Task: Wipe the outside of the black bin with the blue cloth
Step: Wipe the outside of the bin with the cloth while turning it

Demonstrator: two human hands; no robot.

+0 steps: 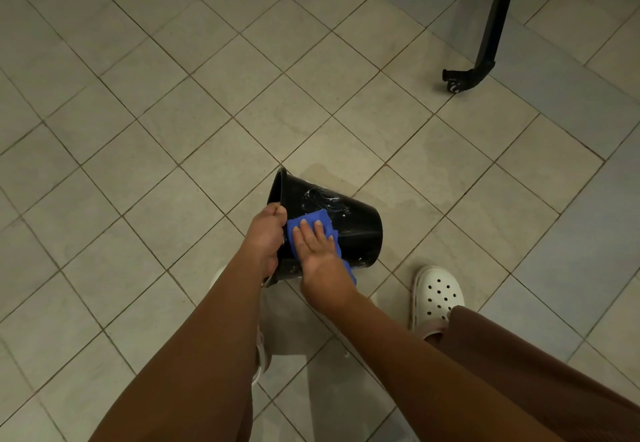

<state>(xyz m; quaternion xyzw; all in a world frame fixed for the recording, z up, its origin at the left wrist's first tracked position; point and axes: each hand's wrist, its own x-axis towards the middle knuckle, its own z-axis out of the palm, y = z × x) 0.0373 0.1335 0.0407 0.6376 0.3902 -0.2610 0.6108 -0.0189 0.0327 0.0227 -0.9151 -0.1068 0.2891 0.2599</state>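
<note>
The black bin (353, 223) is tipped on its side above the tiled floor, its open mouth facing left and its base to the right. White smears mark its upper wall. My left hand (265, 235) grips the rim at the mouth, thumb over the edge. My right hand (317, 247) lies flat with straight fingers on the blue cloth (313, 220), pressing it against the bin's outer wall. Part of the cloth hangs down below my right wrist.
A white perforated clog (437, 294) is on my right foot beside the bin; the other shoe (260, 355) shows under my left arm. A black leg with a castor (465, 78) stands at the far right. A damp patch (346, 178) lies on the tiles behind the bin.
</note>
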